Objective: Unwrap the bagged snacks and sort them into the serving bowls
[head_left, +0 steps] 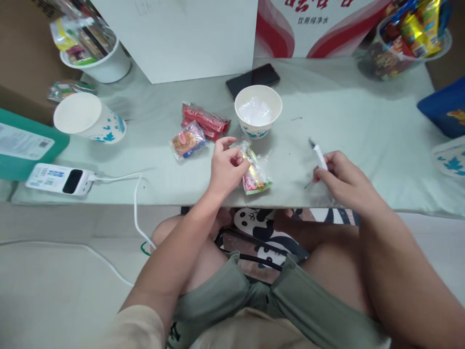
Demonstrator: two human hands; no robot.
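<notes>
My left hand (228, 167) hovers at the left edge of a small heap of wrapped snacks (256, 177) in clear, green and yellow packaging. Its fingers are curled with thumb and forefinger close together; whatever may be between them is hidden. A white pen-like tool (319, 157) with a dark tip is gripped in my right hand (343, 177), tip pointing up and away from me. Just beyond the heap stands a paper cup (257, 109) with clear plastic inside. Left of it lie red stick packets (207, 121) and a wrapped biscuit (189, 140).
A dark phone (254, 80) lies behind the cup. Further left are another paper cup (89, 118), a white power bank (60, 179) with a cable, and a white snack tub (98, 63). At the right are a clear snack tub (392, 63) and a blue packet (445, 109).
</notes>
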